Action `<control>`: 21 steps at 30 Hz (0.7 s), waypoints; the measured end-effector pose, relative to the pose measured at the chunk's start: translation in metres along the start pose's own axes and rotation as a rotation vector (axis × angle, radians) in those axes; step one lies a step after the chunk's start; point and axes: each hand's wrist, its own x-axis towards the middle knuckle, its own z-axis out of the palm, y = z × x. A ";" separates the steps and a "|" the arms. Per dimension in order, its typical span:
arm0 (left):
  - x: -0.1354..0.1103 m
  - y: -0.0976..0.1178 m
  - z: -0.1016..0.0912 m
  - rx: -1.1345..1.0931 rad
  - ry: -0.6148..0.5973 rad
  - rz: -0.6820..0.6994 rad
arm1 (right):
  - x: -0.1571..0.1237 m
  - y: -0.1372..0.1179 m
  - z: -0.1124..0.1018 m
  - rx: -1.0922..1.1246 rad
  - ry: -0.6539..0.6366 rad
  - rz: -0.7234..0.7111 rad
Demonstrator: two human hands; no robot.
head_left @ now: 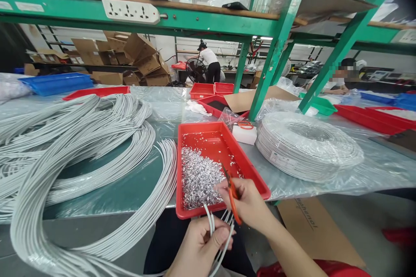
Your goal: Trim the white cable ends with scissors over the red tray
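Observation:
My left hand (199,246) is closed around the ends of several white cables (212,221), held upright at the bottom of the view. My right hand (248,205) grips orange-handled scissors (231,194), whose blades point up over the near corner of a red tray (247,162). The tray holds a heap of small silver foil scraps (198,179). The cables run down from my left hand and loop back into the big bundle of white cable (81,151) spread over the bench on the left.
A wound coil of white cable (307,145) lies on plastic sheet to the right. A white box with another pair of scissors (245,132) sits behind the tray. Green rack posts (271,58) rise from the bench. More red and blue trays and two people are further back.

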 end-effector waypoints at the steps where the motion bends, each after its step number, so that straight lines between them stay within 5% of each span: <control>1: 0.000 -0.002 0.001 0.042 0.051 0.045 | 0.006 0.004 -0.005 -0.078 0.053 -0.016; 6: -0.001 0.001 -0.001 -0.140 0.039 -0.020 | 0.027 0.014 -0.028 -0.249 0.148 -0.037; 10: -0.001 0.008 -0.004 -0.277 0.024 -0.106 | 0.017 0.011 -0.038 -0.222 0.108 -0.075; 16: -0.001 0.014 -0.004 -0.228 0.135 -0.023 | -0.026 -0.001 -0.051 0.076 -0.245 -0.052; 21: 0.000 0.013 -0.006 -0.072 0.196 0.020 | -0.038 -0.014 -0.053 0.004 -0.424 0.005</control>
